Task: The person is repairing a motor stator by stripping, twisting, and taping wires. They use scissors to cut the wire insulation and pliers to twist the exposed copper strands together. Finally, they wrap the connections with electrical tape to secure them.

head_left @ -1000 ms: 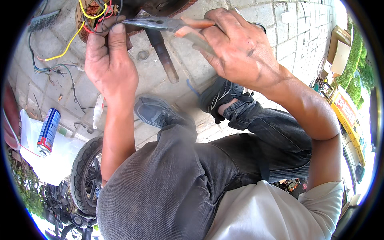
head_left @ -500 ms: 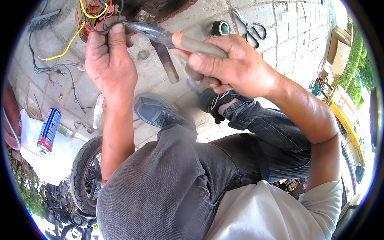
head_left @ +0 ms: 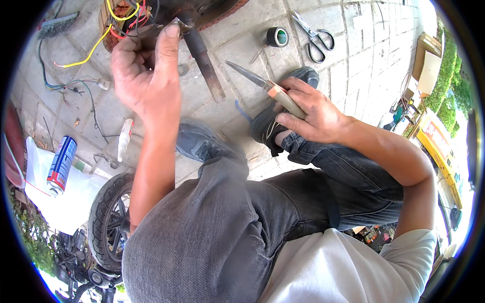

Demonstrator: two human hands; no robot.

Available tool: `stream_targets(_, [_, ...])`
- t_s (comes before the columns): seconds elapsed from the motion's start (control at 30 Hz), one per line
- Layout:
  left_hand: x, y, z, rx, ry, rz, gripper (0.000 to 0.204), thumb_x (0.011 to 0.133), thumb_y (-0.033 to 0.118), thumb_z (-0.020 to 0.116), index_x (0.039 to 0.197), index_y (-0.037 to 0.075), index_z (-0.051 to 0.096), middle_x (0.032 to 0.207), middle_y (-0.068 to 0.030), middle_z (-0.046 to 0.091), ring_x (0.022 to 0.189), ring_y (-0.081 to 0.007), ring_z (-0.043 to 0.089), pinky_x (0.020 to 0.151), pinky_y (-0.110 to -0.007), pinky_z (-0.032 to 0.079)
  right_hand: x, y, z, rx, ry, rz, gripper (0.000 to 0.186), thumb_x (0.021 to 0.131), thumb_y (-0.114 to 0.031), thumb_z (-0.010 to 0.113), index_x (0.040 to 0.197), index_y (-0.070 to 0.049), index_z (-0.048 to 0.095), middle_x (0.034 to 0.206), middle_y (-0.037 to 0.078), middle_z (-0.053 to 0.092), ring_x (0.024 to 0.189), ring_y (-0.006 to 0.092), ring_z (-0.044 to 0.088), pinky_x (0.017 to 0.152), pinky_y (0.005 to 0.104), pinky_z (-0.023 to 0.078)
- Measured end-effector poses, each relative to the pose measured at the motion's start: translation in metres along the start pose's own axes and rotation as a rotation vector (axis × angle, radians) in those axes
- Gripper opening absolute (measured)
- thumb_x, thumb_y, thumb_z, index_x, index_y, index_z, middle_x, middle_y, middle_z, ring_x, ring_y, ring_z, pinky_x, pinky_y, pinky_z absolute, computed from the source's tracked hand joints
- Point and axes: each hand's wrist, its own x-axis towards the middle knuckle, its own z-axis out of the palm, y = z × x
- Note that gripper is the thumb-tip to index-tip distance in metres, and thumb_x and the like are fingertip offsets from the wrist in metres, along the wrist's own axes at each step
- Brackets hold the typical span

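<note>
My left hand (head_left: 146, 76) is at the top, fingers curled and thumb raised, at a thin black wire (head_left: 154, 24); the exact grip is partly hidden. Yellow wires (head_left: 96, 48) and red wires (head_left: 117, 35) come out beside it from a round part with copper-coloured windings (head_left: 107, 41). A dark metal shaft (head_left: 204, 65) sticks out from the same assembly toward me. Wrapped in my right hand (head_left: 316, 113) are long-nosed pliers (head_left: 252, 76) with worn orange-and-grey handles. Their jaws look closed and point up-left, apart from the wires and over the paving.
Black tape (head_left: 277, 37) and scissors (head_left: 316, 38) lie on the paving at far right. To the left are a brush (head_left: 58, 25), a loose cable bundle (head_left: 65, 86), a white tube (head_left: 125, 139) and a blue spray can (head_left: 61, 164). A tyred wheel (head_left: 103, 222) stands near my left forearm.
The pliers have come away from the wire, moving right and toward me with my right hand. My left hand has shifted slightly right, its thumb now raised higher.
</note>
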Motion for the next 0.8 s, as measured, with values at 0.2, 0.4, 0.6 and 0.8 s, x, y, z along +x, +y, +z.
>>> stream_targets(0.2, [0.001,0.007,0.007,-0.061,0.003,-0.07,0.016,0.083,0.007,0.072,0.091,-0.002,0.062,0.078,-0.0022,0.063,0.067,-0.0046,0.054,0.061,-0.018,0.044,-0.002,0.042,0.033,-0.411,-0.099,0.055,0.043,0.085,-0.022,0.065,0.122,-0.004,0.056,0.117,0.018,0.052,0.107,0.0342,0.053,0.093,0.0393,0.046])
stream_targets(0.4, [0.001,0.002,0.006,-0.002,0.002,-0.007,0.012,0.084,0.005,0.07,0.09,-0.003,0.064,0.076,-0.0017,0.064,0.063,-0.0054,0.054,0.059,-0.019,0.044,0.04,0.004,0.024,-0.378,0.265,-0.126,0.025,0.077,-0.02,0.071,0.097,-0.006,0.064,0.101,0.014,0.06,0.096,0.029,0.058,0.079,0.0375,0.05])
stream_targets(0.6, [0.008,-0.007,-0.005,0.311,-0.025,0.221,0.016,0.078,0.004,0.072,0.093,0.001,0.066,0.079,-0.0063,0.066,0.063,-0.0139,0.059,0.062,-0.026,0.049,0.119,-0.07,0.001,-0.224,0.574,-0.401,0.024,0.082,-0.025,0.064,0.087,-0.002,0.063,0.089,0.014,0.061,0.086,0.0327,0.061,0.077,0.0399,0.05])
stream_targets(0.8, [0.007,-0.006,-0.009,0.541,-0.054,0.332,0.023,0.073,-0.001,0.069,0.095,0.001,0.065,0.083,-0.0112,0.066,0.069,-0.025,0.062,0.064,-0.031,0.05,0.145,-0.074,0.017,-0.153,0.583,-0.184,0.021,0.082,-0.023,0.062,0.085,-0.002,0.065,0.088,0.016,0.063,0.09,0.0323,0.061,0.079,0.0423,0.049])
